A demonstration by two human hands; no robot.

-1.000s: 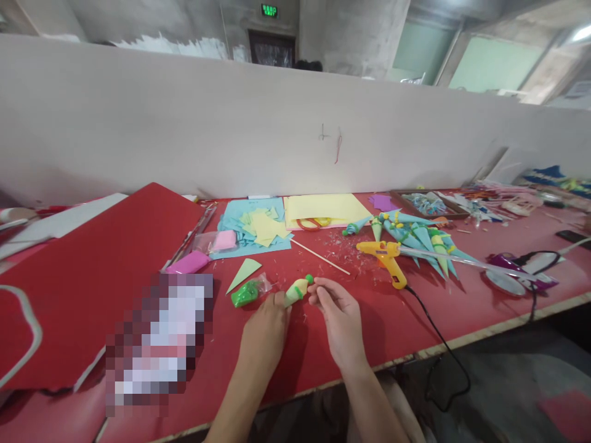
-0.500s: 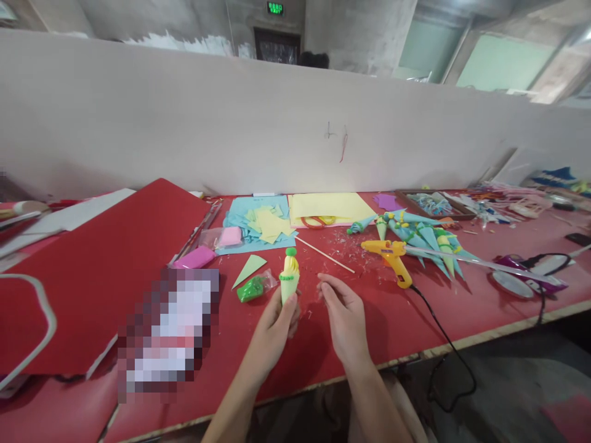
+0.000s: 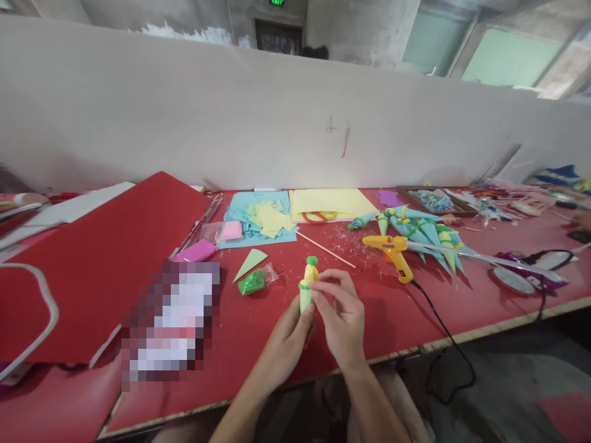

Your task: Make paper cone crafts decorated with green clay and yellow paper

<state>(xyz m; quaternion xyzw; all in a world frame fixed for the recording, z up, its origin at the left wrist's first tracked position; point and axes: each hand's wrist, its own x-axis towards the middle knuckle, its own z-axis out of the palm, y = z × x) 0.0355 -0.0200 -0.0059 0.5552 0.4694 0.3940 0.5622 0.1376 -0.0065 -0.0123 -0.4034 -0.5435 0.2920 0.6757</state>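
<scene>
A small pale green cone point(image 3: 305, 298) with a yellow swirl, a green rim and a green ball on top stands upright in my left hand point(image 3: 287, 341), whose fingers wrap round its lower part. My right hand point(image 3: 342, 311) is at the cone's right side, thumb and forefinger pinched at the rim; whatever is between those fingertips is too small to make out. Left of the cone lie a bag of green clay point(image 3: 253, 282) and a pale green paper piece point(image 3: 250, 263). A thin stick point(image 3: 325, 248) rests behind the cone.
A yellow glue gun point(image 3: 392, 252) lies right, its cord running off the table edge. Behind it are several finished cones point(image 3: 422, 237). Paper pieces point(image 3: 268, 218) lie at the back, pink clay point(image 3: 198, 251) and a large red board point(image 3: 115, 264) at left.
The cone and my left hand have moved right and slightly down. My right hand has come in to touch the cone at its rim. The view has tilted slightly down.
</scene>
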